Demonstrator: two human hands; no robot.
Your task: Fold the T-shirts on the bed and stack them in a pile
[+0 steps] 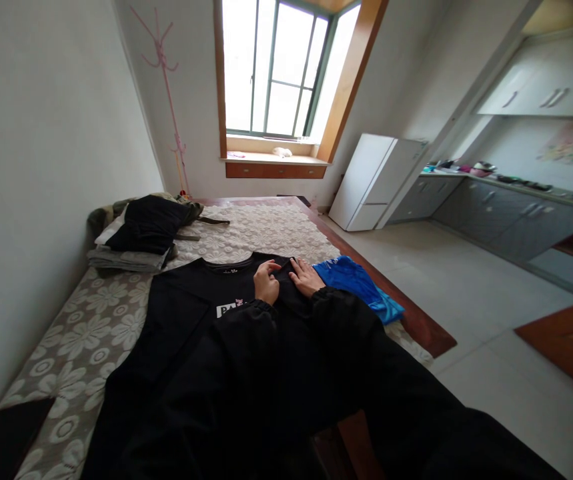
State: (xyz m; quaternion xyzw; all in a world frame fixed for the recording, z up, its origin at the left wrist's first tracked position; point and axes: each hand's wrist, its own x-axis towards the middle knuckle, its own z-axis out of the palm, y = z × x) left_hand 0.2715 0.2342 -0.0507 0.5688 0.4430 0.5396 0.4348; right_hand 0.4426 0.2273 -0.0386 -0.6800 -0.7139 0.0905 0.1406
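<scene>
A black T-shirt (181,313) lies spread out in front of me, its neckline toward the far side and a white printed label with letters on its chest. My left hand (267,284) is on the shirt near the shoulder, right of the neckline. Its fingers are curled in and appear to pinch the cloth. Just to the right, my right hand (307,277) rests flat on the shirt's shoulder with fingers stretched out. My black sleeves cover much of the shirt's lower part. Beside the right hand lies a folded blue garment (349,280).
The table's patterned cloth (261,223) has a reddish-brown edge (431,333) on the right. Folded clothes (141,227) are stacked at the back left by the wall. A dark flat object (9,433) lies at the near left. A white fridge (373,180) stands beyond.
</scene>
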